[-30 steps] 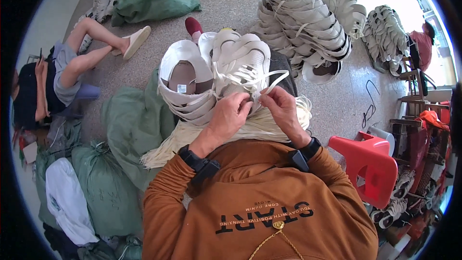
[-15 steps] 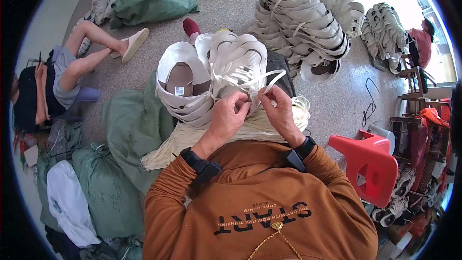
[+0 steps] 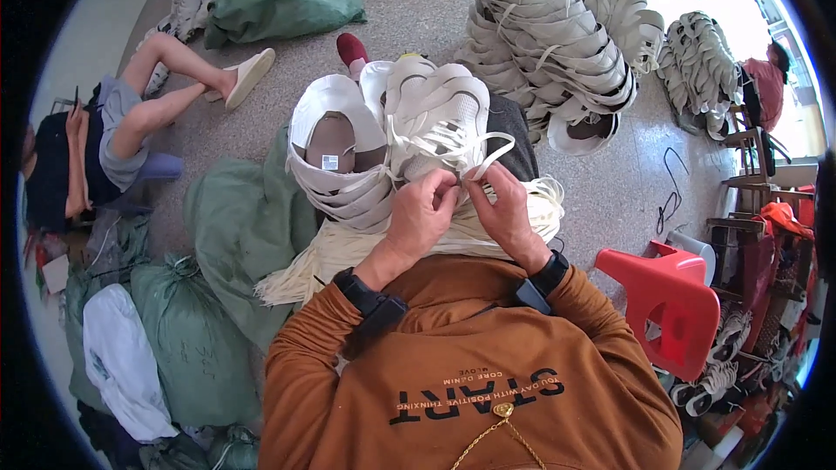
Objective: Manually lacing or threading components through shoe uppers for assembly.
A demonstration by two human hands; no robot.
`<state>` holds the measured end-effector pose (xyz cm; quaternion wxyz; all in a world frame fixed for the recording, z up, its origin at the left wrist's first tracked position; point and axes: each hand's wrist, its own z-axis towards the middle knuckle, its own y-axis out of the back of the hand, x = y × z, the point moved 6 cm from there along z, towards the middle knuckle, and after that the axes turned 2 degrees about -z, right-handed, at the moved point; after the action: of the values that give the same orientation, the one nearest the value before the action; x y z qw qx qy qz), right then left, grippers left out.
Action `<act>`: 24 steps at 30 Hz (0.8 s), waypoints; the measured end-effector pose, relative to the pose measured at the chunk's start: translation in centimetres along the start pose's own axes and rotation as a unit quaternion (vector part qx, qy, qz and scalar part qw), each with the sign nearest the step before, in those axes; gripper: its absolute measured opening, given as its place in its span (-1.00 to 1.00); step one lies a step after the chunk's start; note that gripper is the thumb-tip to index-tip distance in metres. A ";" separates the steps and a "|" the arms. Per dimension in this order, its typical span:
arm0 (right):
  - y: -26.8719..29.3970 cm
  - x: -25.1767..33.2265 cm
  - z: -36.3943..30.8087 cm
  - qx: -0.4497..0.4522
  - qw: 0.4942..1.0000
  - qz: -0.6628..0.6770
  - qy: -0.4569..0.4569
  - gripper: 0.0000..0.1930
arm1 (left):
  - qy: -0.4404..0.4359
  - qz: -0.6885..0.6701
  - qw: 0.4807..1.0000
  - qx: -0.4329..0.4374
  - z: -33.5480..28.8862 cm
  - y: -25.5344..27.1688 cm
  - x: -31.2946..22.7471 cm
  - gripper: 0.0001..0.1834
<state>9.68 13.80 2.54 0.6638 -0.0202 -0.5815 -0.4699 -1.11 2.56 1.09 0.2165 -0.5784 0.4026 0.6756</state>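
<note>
A white and grey shoe upper (image 3: pixel 442 109) lies before me, toe pointing away, with a cream shoelace (image 3: pixel 494 153) threaded across its front. My right hand (image 3: pixel 505 211) is closed, thumb and finger pinching the lace, which loops up beside the upper. Close to it, my left hand (image 3: pixel 424 216) is closed with bent fingers at the upper's near end. Its fingertips hide what they hold. Left of the laced upper sits a nested stack of white shoe uppers (image 3: pixel 338 191). A bundle of cream laces (image 3: pixel 305 265) spreads beneath my hands.
A large heap of uppers (image 3: pixel 557 43) stands at the far right. Nearer is a red plastic stool (image 3: pixel 662 305) on its side. Green sacks (image 3: pixel 196 339) lie at left, another green sack (image 3: pixel 283 0) farther off. A seated person (image 3: pixel 104 139) is at left, another person (image 3: pixel 766 91) far right.
My hands have come closer together at the near end of the upper. The lace loop by my right hand sits slightly lower. The whole view has shifted a little.
</note>
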 end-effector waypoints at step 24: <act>-1.1 0.2 0.7 0.027 0.999 -0.029 0.026 -0.74 | -0.068 0.342 0.937 0.003 -0.9 10.6 -1.3 -0.81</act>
<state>8.40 13.51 2.34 0.6647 0.0270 -0.5773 -0.4735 -8.32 -4.08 5.47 0.0006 -0.3581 0.5624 0.7453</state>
